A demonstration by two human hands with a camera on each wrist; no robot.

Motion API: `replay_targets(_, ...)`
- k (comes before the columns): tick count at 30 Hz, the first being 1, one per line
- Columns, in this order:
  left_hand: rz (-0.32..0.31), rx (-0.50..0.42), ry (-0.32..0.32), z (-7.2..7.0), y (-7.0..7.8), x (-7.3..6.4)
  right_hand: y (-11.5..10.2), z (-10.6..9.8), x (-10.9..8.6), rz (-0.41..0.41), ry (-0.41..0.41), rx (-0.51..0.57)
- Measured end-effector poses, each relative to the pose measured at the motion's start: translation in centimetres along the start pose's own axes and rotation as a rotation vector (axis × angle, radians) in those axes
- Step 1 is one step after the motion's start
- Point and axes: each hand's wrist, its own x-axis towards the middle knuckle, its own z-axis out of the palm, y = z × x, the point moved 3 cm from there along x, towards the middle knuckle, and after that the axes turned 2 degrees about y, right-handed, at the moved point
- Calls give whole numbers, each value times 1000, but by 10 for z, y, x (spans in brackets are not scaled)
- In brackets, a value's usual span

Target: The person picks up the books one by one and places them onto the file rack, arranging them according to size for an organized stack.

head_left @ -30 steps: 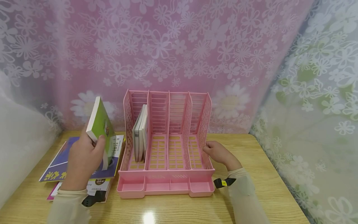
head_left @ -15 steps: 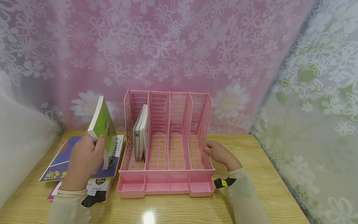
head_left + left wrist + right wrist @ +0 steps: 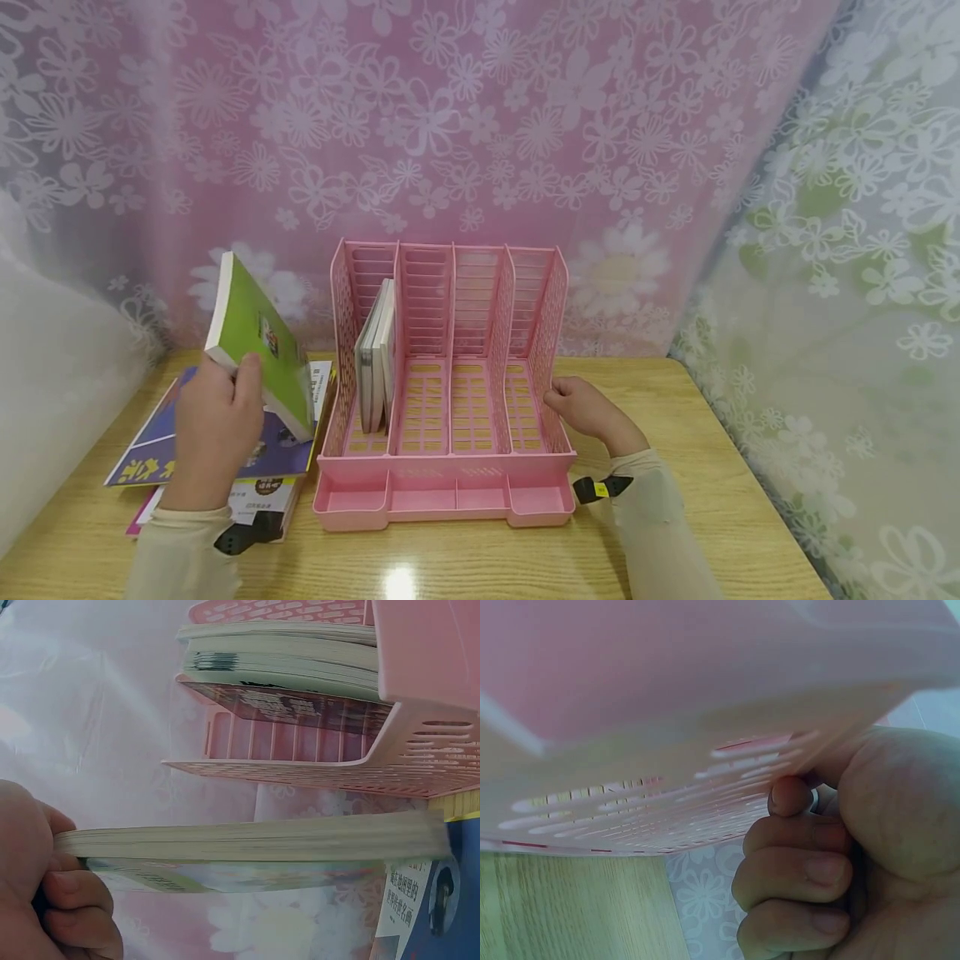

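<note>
My left hand (image 3: 216, 429) grips a green-covered book (image 3: 266, 346) by its near end, thumb on the green cover. The book tilts above a pile of books, its far lower corner close over the blue cover on top. In the left wrist view, the page edges (image 3: 255, 841) run away from curled fingers. A pink desktop file rack (image 3: 446, 467) stands to the right, with several thin books (image 3: 377, 362) upright in its leftmost slot. My right hand (image 3: 588, 412) pinches the rack's right side wall; the right wrist view shows thumb and fingers at the slotted panel (image 3: 705, 787).
The pile, topped by a blue book (image 3: 146, 437), lies left of the rack. Below it, a white-covered book (image 3: 262, 504) juts toward the front. Small trays (image 3: 423, 500) line the rack's front. A flowered curtain (image 3: 465, 150) hangs behind the wooden table (image 3: 660, 542).
The green book has swung left and its cover has turned more toward the head camera, as my left hand shifted slightly left. My right hand and the rack have stayed still.
</note>
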Motion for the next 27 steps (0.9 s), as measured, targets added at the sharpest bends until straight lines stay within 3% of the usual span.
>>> replay_targets(9, -7, -115, 156, -8, 3, -2, -1, 0, 0, 6, 8, -8)
replay_targets(15, 102, -190, 223, -9, 7, -4, 1, 1, 0, 5, 12, -6)
replay_targets(23, 254, -490, 413, -13, 16, -6, 2, 0, 0, 17, 8, 2)
replay_targets(27, 297, -590, 465, -16, 24, -7, 3, -1, 0, 20, 6, 1)
